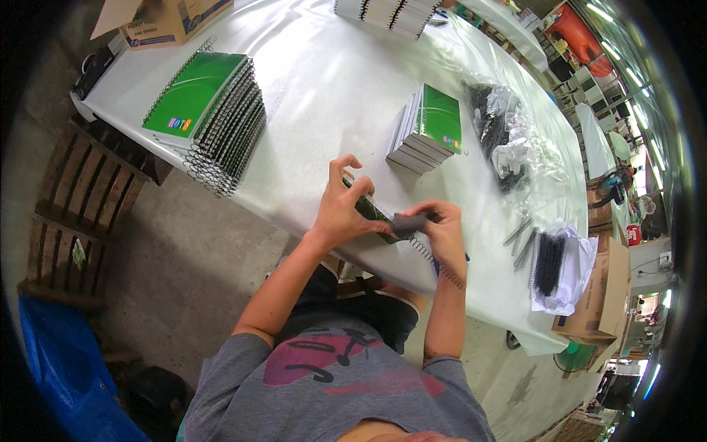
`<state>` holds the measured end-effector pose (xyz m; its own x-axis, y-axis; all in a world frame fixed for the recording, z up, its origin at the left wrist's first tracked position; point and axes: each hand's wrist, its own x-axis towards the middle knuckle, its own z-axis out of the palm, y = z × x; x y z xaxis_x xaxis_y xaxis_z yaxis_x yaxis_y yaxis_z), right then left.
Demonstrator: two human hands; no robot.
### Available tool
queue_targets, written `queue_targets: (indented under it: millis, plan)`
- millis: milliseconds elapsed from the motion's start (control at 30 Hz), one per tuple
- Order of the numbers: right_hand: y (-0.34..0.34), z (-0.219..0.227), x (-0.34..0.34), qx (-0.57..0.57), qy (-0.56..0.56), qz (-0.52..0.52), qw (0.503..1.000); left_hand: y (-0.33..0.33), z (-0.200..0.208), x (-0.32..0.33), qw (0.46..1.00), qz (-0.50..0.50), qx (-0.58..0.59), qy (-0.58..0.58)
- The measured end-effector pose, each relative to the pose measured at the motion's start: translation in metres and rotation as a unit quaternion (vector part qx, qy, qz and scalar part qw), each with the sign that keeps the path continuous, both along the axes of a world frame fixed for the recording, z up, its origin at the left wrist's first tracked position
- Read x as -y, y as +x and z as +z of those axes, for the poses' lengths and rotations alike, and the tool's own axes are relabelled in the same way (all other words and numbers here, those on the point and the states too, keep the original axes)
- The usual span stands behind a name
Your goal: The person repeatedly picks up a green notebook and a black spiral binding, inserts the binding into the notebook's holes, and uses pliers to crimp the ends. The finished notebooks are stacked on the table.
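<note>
My left hand grips a green notebook tilted on its edge near the table's front edge, thumb and fingers on its two sides. A dark grey pad, perhaps cloth or foam, is pinched in my right hand and pressed to the notebook's near end. From that end a dark spiral binding coil trails toward my right forearm. How far the coil runs inside the notebook is hidden by my hands. Just beyond stands a stack of green-covered notebooks with no coil visible on them.
A tall stack of coil-bound green notebooks stands left on the white-covered table. Right lie clear plastic with black coils, loose coils and a coil bundle on white paper. Cardboard boxes and wooden pallets flank it.
</note>
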<state>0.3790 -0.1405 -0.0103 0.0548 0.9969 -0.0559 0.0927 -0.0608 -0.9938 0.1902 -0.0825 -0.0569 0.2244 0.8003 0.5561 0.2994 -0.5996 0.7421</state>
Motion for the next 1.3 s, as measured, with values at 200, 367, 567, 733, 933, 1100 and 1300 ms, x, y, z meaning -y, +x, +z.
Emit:
queue_targets:
  millis: [200,367,567,733,933,1100,1300]
  plan:
    - [0.001,-0.01,-0.002,-0.103,0.075,0.034,0.991,0.0,-0.004,-0.001,1.0,-0.015,0.009,0.0]
    - [0.0,-0.009,-0.01,0.095,-0.016,-0.035,0.995,0.001,-0.003,0.0,1.0,-0.018,0.021,0.002]
    - [-0.009,-0.006,-0.01,-0.017,0.022,0.013,1.0,-0.002,-0.007,0.0,0.998,-0.038,0.033,-0.032]
    - [-0.009,-0.01,-0.014,-0.098,0.062,0.024,0.993,0.0,-0.006,0.0,0.998,-0.042,0.053,-0.014]
    - [-0.012,-0.008,-0.022,0.069,-0.023,-0.048,0.996,-0.001,-0.007,0.0,0.997,-0.049,0.053,-0.028]
    - [-0.019,0.0,-0.015,-0.056,0.064,0.046,0.995,-0.002,-0.011,0.0,0.995,-0.057,0.071,-0.033]
    - [-0.016,-0.003,-0.018,-0.043,0.025,0.017,0.999,-0.005,-0.011,0.0,0.996,-0.063,0.057,-0.023]
